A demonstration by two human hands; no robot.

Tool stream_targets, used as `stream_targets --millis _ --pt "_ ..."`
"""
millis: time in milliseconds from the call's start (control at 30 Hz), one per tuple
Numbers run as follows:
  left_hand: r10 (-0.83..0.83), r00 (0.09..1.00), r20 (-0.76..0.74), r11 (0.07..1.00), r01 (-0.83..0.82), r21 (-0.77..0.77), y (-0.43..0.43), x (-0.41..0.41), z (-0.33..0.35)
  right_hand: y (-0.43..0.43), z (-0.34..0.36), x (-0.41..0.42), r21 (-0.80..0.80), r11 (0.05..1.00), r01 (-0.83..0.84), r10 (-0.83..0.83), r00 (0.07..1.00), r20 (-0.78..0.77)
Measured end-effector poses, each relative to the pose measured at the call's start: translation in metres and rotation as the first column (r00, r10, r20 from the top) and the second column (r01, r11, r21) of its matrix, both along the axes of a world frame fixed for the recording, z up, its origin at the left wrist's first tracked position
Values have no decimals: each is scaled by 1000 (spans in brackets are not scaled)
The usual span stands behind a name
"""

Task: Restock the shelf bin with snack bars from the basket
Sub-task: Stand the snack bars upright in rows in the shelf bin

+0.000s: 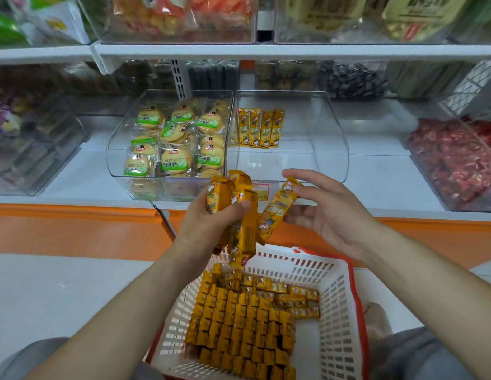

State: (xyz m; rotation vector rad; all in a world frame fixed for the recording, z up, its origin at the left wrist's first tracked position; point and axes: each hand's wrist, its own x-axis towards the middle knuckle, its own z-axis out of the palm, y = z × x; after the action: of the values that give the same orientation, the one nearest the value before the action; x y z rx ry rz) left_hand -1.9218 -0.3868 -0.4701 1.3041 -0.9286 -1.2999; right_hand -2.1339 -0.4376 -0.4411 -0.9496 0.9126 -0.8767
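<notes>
Left grip [208, 223] curled round bundle of yellow foil-wrapped snack bars [240, 215], frame centre; right grip [323, 212] pinches single yellow bar [280, 207]. Clear plastic shelf bin [332, 138] above holds row of four bars [259, 128]. Advice: set single bar label-up alongside that row.

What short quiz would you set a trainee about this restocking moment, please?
1. How many snack bars lie in the clear shelf bin?
2. True or false: the left hand grips a bunch of snack bars above the white basket.
3. The fingers of the right hand pinch: A) a single snack bar; B) two bars; C) nothing.
Key: 1) four; 2) true; 3) A.
</notes>
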Motion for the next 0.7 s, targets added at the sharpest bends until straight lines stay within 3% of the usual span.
stream_targets --millis 100,233,400,467,700 --pt "48 999 -23 999 -48 4 -3 3 -2 0 5 -1 -43 999 8 -13 995 -103" --pt "102 995 17 995 -102 16 -5 6 -5 -5 9 -9 -80 988 133 -149 958 -246" --pt "153 988 20 988 -153 22 -6 3 -11 -3 7 -13 -41 975 217 -221 963 -154" --pt "168 986 9 986 -168 4 -6 -1 -11 3 1 -6 -35 984 174 -177 975 -133" --pt "122 990 66 990 -116 -84 -7 -9 -4 16 -14 21 -58 989 -138 114 946 -303"
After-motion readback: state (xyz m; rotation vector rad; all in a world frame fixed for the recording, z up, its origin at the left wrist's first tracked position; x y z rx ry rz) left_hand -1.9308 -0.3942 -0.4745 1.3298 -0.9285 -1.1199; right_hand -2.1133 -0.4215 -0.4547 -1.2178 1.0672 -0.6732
